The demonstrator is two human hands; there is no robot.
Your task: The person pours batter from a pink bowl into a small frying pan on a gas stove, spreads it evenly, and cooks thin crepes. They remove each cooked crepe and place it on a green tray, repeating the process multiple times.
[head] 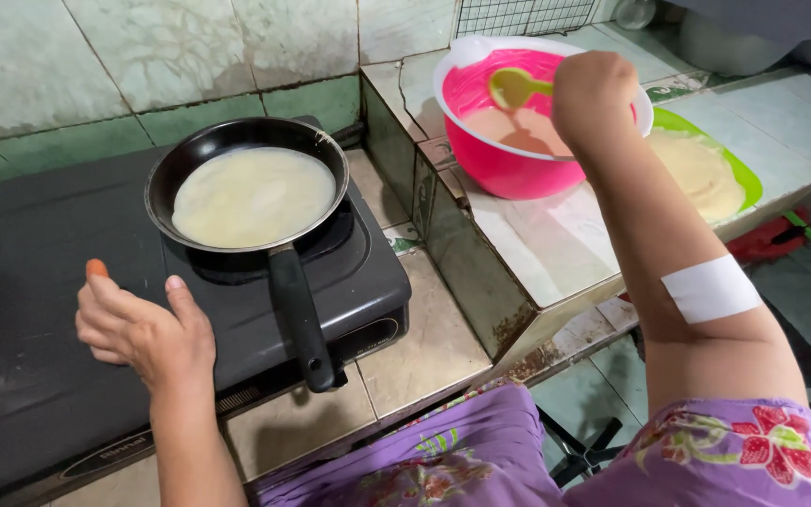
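At the upper right of the frame the right hand [594, 97] closed its fingers round the handle of a green ladle [512, 87] dipped into the pink bowl [509, 169] of batter on the tiled bench [556, 244]. The ladle looked light and stiff, likely slippery where wet, best gripped high on its handle. That handle was hidden inside the fist. The left hand [143, 329] rested loosely curled on the black stove [30, 282], holding nothing, near the pan [248, 188].

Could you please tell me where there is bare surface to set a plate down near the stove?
Free: the white tiled ledge in front of the pink plastic bowl, and the tiles between the black stove and the ledge wall. Crowded: the burner under the black frying pan, and the green tray behind the right hand.
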